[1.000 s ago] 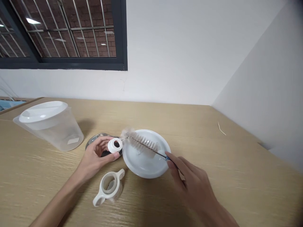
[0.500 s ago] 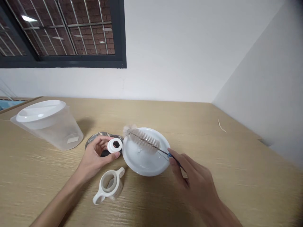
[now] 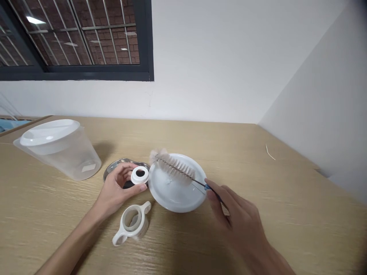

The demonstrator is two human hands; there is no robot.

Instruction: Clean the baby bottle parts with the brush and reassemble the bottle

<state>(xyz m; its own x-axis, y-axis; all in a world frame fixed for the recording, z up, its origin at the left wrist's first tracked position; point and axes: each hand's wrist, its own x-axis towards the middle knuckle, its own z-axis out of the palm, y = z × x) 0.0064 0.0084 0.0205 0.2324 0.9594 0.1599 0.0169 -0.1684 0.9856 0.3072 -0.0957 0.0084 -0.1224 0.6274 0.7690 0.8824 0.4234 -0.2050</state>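
Note:
Between the thumb and fingers of my left hand [image 3: 117, 187] is a white bottle collar ring [image 3: 135, 178] with a round hole, held over a kidney-shaped metal tray [image 3: 110, 167]. My right hand [image 3: 241, 214] grips the dark handle of a bottle brush [image 3: 177, 170]. Its pale bristles lie across a white plate [image 3: 183, 200], pointing up and left, and the tip reaches past the plate's rim. Below my left hand stands a small clear bottle with a white two-handled holder [image 3: 133, 223]. My left hand and the ring hide part of the tray.
A translucent pitcher [image 3: 65, 156] with a white lid stands at the left on the wooden table [image 3: 286, 210]. A thin pale strip [image 3: 269, 152] lies at the right. Behind the table are a white wall [image 3: 206, 76] and a barred window [image 3: 94, 38].
The ring in my left hand has tilted slightly, so its hole faces more upward. My right hand and the brush have hardly moved; the whole view has shifted a little.

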